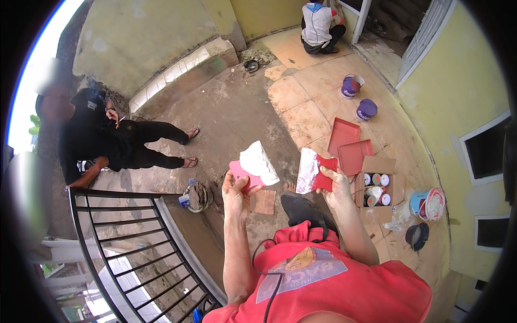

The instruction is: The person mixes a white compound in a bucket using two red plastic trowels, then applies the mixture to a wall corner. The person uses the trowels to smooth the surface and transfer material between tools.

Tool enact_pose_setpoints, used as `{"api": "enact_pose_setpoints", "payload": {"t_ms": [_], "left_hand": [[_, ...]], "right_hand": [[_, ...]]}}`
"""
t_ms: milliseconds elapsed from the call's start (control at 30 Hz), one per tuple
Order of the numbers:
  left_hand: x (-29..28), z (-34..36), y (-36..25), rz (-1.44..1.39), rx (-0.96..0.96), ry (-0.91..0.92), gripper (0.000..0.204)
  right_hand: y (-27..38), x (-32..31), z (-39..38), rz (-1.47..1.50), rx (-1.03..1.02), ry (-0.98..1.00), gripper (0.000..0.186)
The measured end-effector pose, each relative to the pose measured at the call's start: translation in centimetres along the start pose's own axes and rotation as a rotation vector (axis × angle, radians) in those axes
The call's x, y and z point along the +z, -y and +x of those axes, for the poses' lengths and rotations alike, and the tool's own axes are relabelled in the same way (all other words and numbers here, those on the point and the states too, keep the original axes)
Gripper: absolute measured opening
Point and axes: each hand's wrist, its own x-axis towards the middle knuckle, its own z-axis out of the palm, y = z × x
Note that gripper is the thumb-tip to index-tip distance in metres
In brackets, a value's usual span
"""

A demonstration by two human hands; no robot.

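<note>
My left hand (235, 194) is closed on a pinkish-red putty spreader (242, 172), held up in front of my chest. A thick mass of white putty (259, 163) covers most of its blade. To the right, my right hand (337, 189) grips a second, red putty spreader (327, 161) by its thumb and fingers. White paste, streaked with pink, coats the left-hand part of that one. The two spreaders are held apart, with the floor showing between them.
At the left, a person in black (107, 134) stands near a black railing (124, 207). Another person (320, 29) crouches by the doorway. Purple buckets (367, 110), red trays (355, 156), a cardboard box (397, 183) of cans and a white-and-blue bucket (423, 204) stand right.
</note>
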Motion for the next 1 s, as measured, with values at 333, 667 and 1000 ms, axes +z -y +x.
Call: {"api": "enact_pose_setpoints", "payload": {"t_ms": [333, 667, 1000], "left_hand": [[1.5, 30.0, -14.8, -0.009, 0.089, -0.048, 0.041], [4.9, 62.7, -25.1, 0.049, -0.019, -0.002, 0.041], [13.9, 90.3, -28.8, 0.139, -0.029, -0.002, 0.041]], "right_hand": [[8.0, 25.7, 27.9, -0.327, -0.027, 0.209, 0.022], [10.2, 39.9, 52.4, -0.895, -0.240, 0.127, 0.016], [22.9, 53.5, 83.0, -1.611, -0.670, 0.639, 0.020]]}}
